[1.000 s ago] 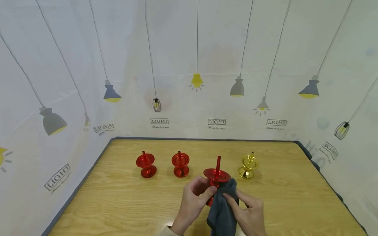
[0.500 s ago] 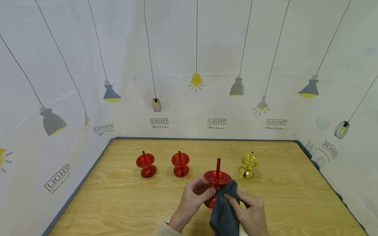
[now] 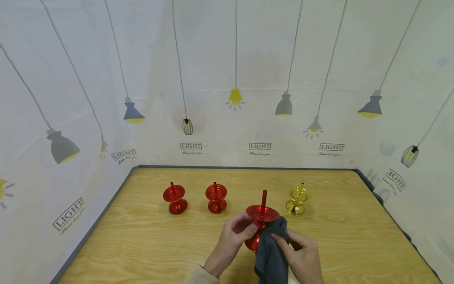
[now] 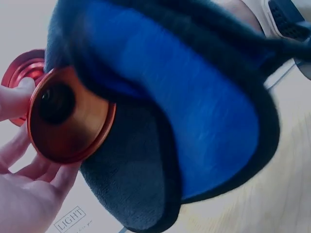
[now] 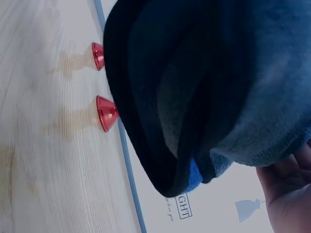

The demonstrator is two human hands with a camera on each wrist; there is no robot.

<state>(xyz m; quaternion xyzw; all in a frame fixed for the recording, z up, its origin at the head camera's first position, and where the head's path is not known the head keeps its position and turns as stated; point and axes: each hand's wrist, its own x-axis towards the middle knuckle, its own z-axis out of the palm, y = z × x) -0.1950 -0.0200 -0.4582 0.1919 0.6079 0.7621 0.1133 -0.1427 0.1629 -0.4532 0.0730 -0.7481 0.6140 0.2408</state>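
Note:
My left hand (image 3: 229,238) grips a shiny red candle holder (image 3: 262,214) by its narrow waist, above the table. Its dish and upright spike point upward in the head view. From the left wrist, the holder's hollow orange-red base (image 4: 82,116) faces the camera, with the left fingers curled behind it. A dark grey-blue cloth (image 3: 271,252) is pinched in my right hand (image 3: 302,252) and lies against the holder's right side, covering part of waist and base. One face of the cloth (image 4: 209,116) is bright blue. In the right wrist view the cloth (image 5: 194,87) hides the held candle holder.
Two more red candle holders, one at left (image 3: 175,198) and one nearer the middle (image 3: 216,198), stand upright on the wooden table (image 3: 149,244). A gold candle holder (image 3: 298,201) stands to the right. A white curtain (image 3: 213,59) printed with lamps surrounds the table.
The held candle holder has come slightly down and right, tilting so more of its dish and base shows. Cloth and right hand have shifted a little to the right. Both grips stay the same.

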